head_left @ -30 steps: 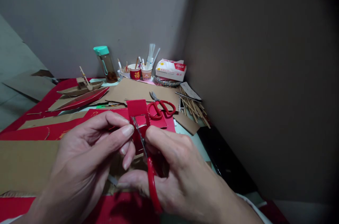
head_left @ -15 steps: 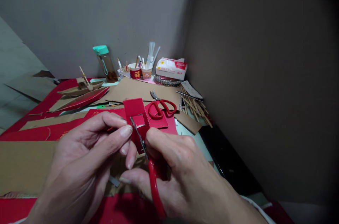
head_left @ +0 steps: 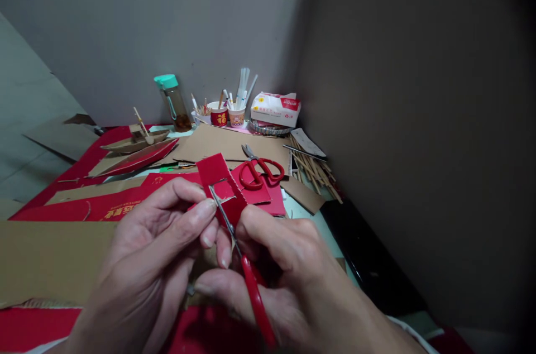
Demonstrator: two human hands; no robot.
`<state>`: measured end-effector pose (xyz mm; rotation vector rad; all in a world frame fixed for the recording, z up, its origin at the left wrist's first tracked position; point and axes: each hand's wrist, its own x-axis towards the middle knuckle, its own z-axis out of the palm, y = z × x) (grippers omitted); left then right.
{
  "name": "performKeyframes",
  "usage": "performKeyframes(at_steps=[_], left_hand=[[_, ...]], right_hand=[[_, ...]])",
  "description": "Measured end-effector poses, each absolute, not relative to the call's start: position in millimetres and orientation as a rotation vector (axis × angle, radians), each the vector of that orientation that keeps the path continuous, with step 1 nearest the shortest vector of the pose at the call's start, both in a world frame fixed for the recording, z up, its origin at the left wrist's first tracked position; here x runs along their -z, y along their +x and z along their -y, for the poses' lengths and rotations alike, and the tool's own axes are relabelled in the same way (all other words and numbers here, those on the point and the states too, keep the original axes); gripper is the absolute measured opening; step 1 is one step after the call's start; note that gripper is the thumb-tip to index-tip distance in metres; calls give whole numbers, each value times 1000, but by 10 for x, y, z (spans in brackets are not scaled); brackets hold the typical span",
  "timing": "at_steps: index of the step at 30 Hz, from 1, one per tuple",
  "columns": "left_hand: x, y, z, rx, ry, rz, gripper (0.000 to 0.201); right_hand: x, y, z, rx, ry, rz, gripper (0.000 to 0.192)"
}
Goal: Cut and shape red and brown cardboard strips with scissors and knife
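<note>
Between thumb and fingers, my left hand (head_left: 167, 237) pinches the left edge of a small red cardboard strip (head_left: 211, 168). A roughly rectangular window is cut in the strip, with a torn pale flap at its lower edge. Closed around a red-handled pair of scissors (head_left: 256, 298) is my right hand (head_left: 288, 264). The scissors' narrow blades lie along the left side of the window, close to my left thumb. My right fingers hide part of the handles and the strip's lower end.
A second pair of scissors (head_left: 262, 171) rests on red card behind my hands. Cardboard boats (head_left: 138, 156) lie to the left, near a bottle (head_left: 173, 105). Cups of sticks (head_left: 219, 115), a tissue pack (head_left: 276, 109) and wooden sticks (head_left: 316, 172) stand or lie further back.
The strip has tilted, its top leaning further left, and the scissors have shifted slightly right with both hands. The whole view has moved a little, so background things sit further right.
</note>
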<state>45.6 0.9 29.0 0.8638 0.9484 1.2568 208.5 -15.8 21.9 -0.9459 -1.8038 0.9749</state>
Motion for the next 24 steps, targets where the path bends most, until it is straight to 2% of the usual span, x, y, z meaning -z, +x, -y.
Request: performKeyframes(at_steps=[6, 12, 17, 24], left_hand=[[-297, 466, -24, -1236, 844, -925, 27], [-309, 423, -112, -1275, 806, -942, 34], [-306, 413, -100, -1272, 861, -943, 31], [-346, 454, -78, -1274, 917, -962, 30]], right_hand=[[-225, 2075, 178, -977, -924, 1793, 36], [-201, 2067, 143, -925, -893, 1791, 47], [-214, 2052, 151, -959, -958, 1769, 41], [-211, 2060, 144, -908, -924, 1811, 43]])
